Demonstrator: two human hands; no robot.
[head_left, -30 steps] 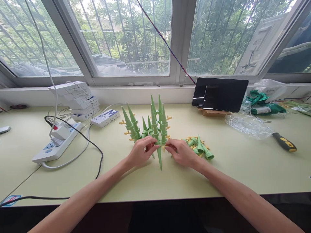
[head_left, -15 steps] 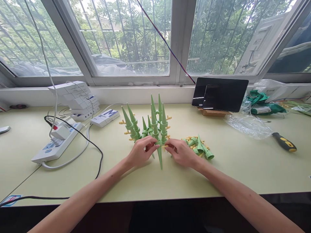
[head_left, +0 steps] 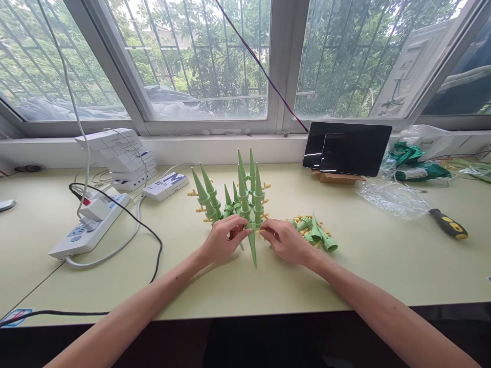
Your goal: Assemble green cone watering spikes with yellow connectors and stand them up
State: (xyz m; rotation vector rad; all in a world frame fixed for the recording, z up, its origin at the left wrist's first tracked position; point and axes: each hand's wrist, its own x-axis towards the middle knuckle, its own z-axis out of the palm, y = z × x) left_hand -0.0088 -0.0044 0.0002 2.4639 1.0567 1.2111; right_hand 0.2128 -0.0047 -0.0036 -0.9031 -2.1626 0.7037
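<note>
A green plastic watering spike (head_left: 252,248) points tip down in front of me, its collar pinched by the fingers of my left hand (head_left: 226,237). On its right side my right hand (head_left: 286,239) pinches a small yellow valve (head_left: 258,233) between thumb and fingers, close against the collar. Behind my hands stand stacked green spikes (head_left: 243,191) with tips up and yellow valves sticking out sideways. More stacked spikes (head_left: 207,197) stand to their left. A pile of loose green spikes and yellow valves (head_left: 315,232) lies beyond my right hand.
At left are a power strip (head_left: 92,225) with cables, a stack of white boxes (head_left: 123,156) and a single white box (head_left: 166,186). A black tablet (head_left: 356,148) leans at the back right. Further right lie clear plastic wrap (head_left: 395,199) and a screwdriver (head_left: 448,225).
</note>
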